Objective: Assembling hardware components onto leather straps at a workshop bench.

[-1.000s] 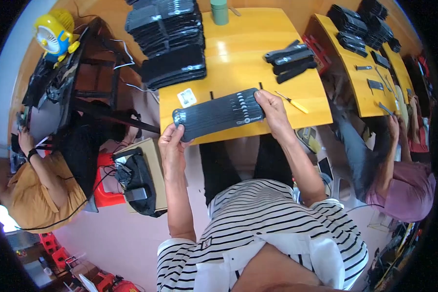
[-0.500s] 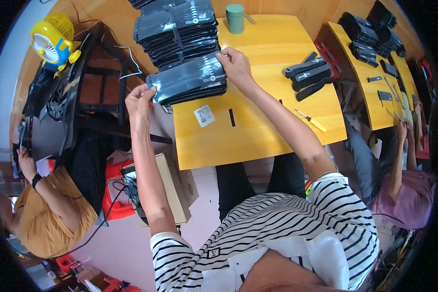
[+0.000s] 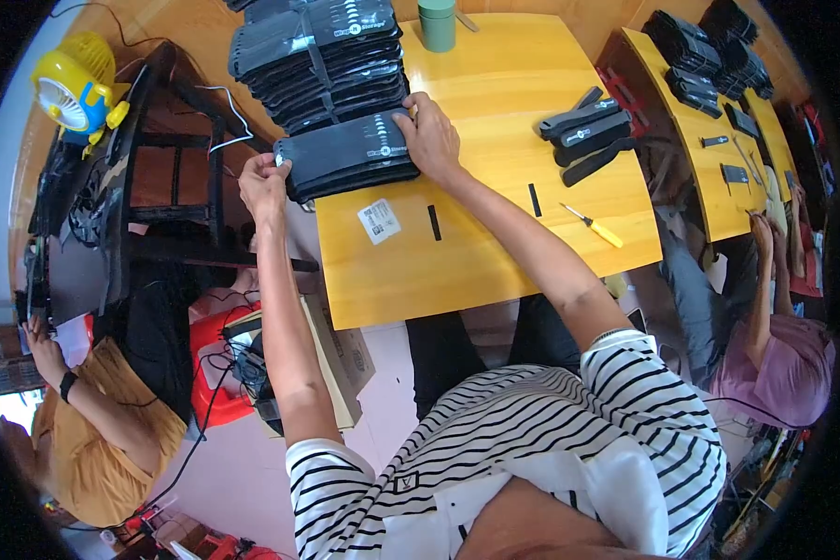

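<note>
A long flat black bagged item [image 3: 345,154] lies on top of a short stack at the left edge of the yellow wooden table [image 3: 476,271]. My left hand [image 3: 264,182] grips its left end, out past the table edge. My right hand [image 3: 427,138] holds its right end. Behind it rises a taller pile of the same black bagged items [image 3: 322,61].
On the table: a white label [image 3: 379,221], two small black strips [image 3: 435,222], a yellow-handled screwdriver [image 3: 593,225], a few black parts [image 3: 588,131], a green cup [image 3: 437,21]. A yellow fan [image 3: 73,89] sits far left. A person in orange [image 3: 93,420] and another in pink [image 3: 784,355] work nearby.
Both hands carried the black bagged item from the table's near edge up and left onto the stack beside the tall pile. The view has swung with them.
</note>
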A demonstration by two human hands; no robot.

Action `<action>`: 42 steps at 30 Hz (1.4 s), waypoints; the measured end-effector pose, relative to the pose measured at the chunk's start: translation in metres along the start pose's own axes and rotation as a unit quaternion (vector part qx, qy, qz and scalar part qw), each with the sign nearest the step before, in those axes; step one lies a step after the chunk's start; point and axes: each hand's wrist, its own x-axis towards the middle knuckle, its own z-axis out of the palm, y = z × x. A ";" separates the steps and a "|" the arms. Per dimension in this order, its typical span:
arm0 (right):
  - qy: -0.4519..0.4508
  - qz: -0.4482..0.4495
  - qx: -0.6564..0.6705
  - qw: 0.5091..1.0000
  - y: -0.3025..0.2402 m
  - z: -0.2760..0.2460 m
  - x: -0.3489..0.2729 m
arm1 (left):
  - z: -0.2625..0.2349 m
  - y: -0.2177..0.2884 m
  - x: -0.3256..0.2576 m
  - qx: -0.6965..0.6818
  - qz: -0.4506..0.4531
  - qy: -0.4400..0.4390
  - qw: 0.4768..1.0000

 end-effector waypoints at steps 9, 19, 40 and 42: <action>-0.002 0.024 0.059 0.998 -0.003 -0.028 0.016 | -0.017 0.027 -0.010 -0.044 0.021 0.063 0.997; 0.028 -0.222 -0.011 0.975 -0.035 -0.017 0.004 | 0.027 0.069 -0.037 0.226 0.357 0.029 0.906; 0.010 -0.187 -0.153 0.970 -0.005 -0.031 -0.037 | 0.059 0.033 -0.049 0.412 0.255 -0.079 0.871; 0.035 -0.234 -0.114 0.965 -0.001 -0.065 -0.049 | 0.053 0.033 -0.049 0.419 0.254 -0.076 0.869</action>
